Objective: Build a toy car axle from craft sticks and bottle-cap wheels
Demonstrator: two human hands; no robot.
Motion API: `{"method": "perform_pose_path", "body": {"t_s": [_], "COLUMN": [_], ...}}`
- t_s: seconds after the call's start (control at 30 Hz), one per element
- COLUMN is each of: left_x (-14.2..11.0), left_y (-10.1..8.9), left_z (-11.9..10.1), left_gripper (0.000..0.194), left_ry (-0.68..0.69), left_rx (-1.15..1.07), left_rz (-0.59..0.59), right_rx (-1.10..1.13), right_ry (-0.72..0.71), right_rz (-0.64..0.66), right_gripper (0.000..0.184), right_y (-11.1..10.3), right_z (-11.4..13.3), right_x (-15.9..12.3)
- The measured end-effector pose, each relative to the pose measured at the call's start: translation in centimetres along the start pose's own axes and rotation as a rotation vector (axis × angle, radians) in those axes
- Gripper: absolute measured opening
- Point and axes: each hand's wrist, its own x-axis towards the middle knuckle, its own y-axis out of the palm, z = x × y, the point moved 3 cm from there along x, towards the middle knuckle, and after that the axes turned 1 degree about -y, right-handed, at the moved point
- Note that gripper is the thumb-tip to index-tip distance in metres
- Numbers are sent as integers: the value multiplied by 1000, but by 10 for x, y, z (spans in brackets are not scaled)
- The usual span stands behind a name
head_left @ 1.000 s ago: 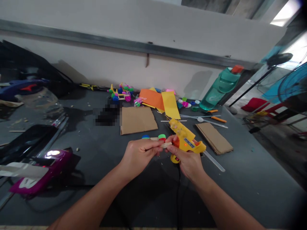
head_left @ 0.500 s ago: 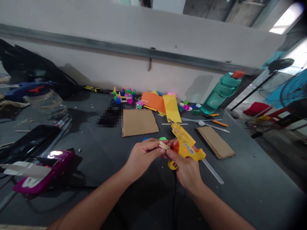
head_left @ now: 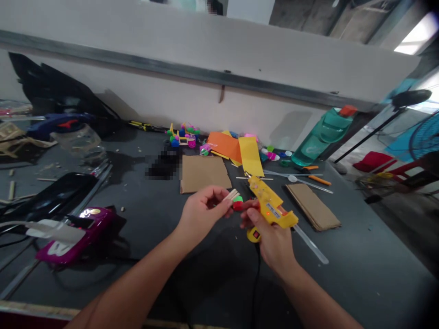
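Between the thumb and fingers of my left hand (head_left: 204, 214) are a few short wooden sticks (head_left: 231, 195), pinched together in a small bundle. My right hand (head_left: 270, 233) is wrapped round a yellow hot glue gun (head_left: 269, 201), whose nozzle points up and away from me. A small red light shows on its side. A clear glue stick (head_left: 313, 244) juts from its back end. Just past the sticks, green and red bottle caps (head_left: 238, 202) lie on the table, partly hidden by my fingers.
Cardboard pieces (head_left: 206, 173) and a cardboard stack (head_left: 312, 206) flank the hands. Orange paper (head_left: 224, 145) and yellow paper (head_left: 251, 155) lie behind. A teal bottle (head_left: 320, 137) stands at back right. At left are a purple power strip (head_left: 80, 237) and a black phone-like object (head_left: 56, 196).
My hands have drawn apart. The sticks in my left hand now tilt upward and show more, and the red and green caps have come into view. The camera has shifted slightly left.
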Motion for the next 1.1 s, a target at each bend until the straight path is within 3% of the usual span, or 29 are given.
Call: {"method": "perform_pose_path", "body": {"t_s": [0.13, 0.37, 0.83, 1.1], "left_x": [11, 15, 12, 11], "left_y": [-20, -31, -26, -25], "left_z": [2, 3, -1, -2], "left_gripper": [21, 25, 29, 30], "left_ry": [2, 11, 76, 77], "left_rx": [115, 270, 498, 505], "left_rz": [-159, -254, -260, -256], "right_rx": [-30, -270, -392, -405], "right_ry": [-4, -20, 52, 113], "right_rz": [79, 250, 271, 235], "right_gripper": [12, 16, 27, 29], "right_y": [-1, 7, 6, 7], "right_z": [11, 14, 12, 12], "right_x": [0, -7, -7, -6]}}
